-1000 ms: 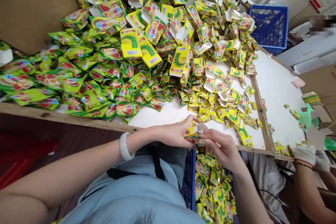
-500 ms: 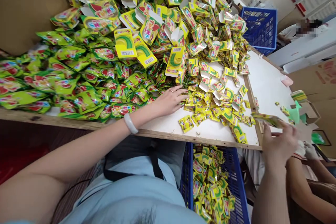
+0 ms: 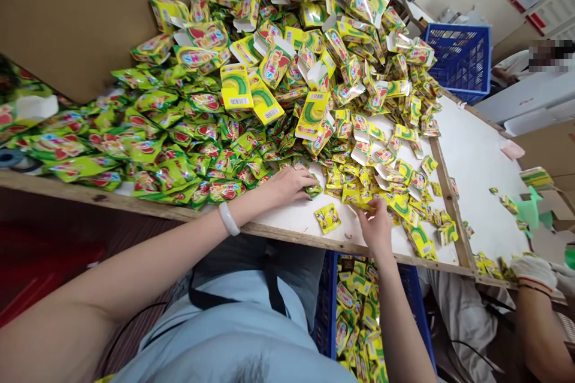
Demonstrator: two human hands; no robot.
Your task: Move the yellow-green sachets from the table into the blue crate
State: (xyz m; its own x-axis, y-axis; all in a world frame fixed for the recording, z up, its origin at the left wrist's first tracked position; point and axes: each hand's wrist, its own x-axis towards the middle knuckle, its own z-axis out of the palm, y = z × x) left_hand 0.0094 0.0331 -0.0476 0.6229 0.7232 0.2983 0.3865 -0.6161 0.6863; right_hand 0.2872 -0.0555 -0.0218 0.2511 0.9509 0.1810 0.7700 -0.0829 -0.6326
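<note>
My left hand [image 3: 291, 185] rests low over the white tabletop, fingers curled around a small green candy packet [image 3: 315, 189] that peeks out past the fingertips. To its right, my right hand [image 3: 377, 224] pinches at a small yellow candy packet [image 3: 356, 194] on the near edge of a loose spread of such packets. One yellow packet [image 3: 327, 218] lies alone between the two hands. Left of my left hand spreads a heap of green watermelon-print pouches [image 3: 175, 173]. Behind both hands is a pile of yellow cardboard boxes [image 3: 313, 115], several with open flaps.
A blue crate [image 3: 332, 311] full of yellow boxes stands below the table edge. Another blue crate [image 3: 458, 60] is at the back right. A wooden strip [image 3: 449, 203] divides the tabletop. A co-worker's gloved hand [image 3: 534, 272] is at far right. A large cardboard box [image 3: 90, 18] stands back left.
My right hand has come left from beyond the wooden strip, without the yellow item it held, to the small yellow packets. My left hand's fingers have curled in. The view has shifted.
</note>
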